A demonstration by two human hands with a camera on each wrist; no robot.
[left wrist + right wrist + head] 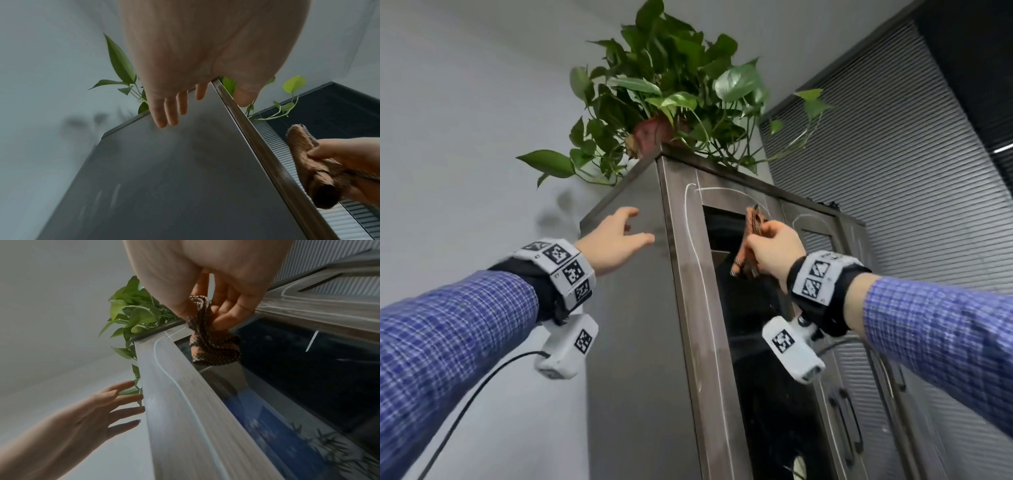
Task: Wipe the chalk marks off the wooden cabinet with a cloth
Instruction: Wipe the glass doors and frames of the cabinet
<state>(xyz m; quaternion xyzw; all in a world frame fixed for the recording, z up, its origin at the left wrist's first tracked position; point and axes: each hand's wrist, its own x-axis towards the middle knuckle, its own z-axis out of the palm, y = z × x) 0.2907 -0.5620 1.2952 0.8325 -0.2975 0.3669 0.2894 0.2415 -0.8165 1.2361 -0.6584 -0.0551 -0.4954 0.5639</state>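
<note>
1. The right hand [774,250] grasps a bunched brown cloth [751,236], pinched between thumb and curled fingers; it is raised in front of the dark glass pane [756,342] of the left door, near that pane's top edge
2. The left hand [613,240] holds nothing, its fingers straight and spread; it is up by the plain left side of the wooden cabinet [633,342], and whether the fingertips touch the panel I cannot tell
3. The chalk marks [697,274] run as a long white line down the wooden frame strip left of the glass and curve over the top of the door; a second arc [808,219] shows on the next door to the right
4. The cloth looks apart from the chalk for now, so the step in hand is probably bringing it onto the top arc to begin wiping
5. To do this well, open the bunch into a flat pad under the fingers, so more fabric meets the wood
6. Press firmly and follow the line rather than crossing it, so the dust is lifted and not smeared
7. Bracing the free hand flat on the side panel would steady a high reach
8. Keep clear of the potted plant [667,102] trailing over the cabinet's top edge
</note>
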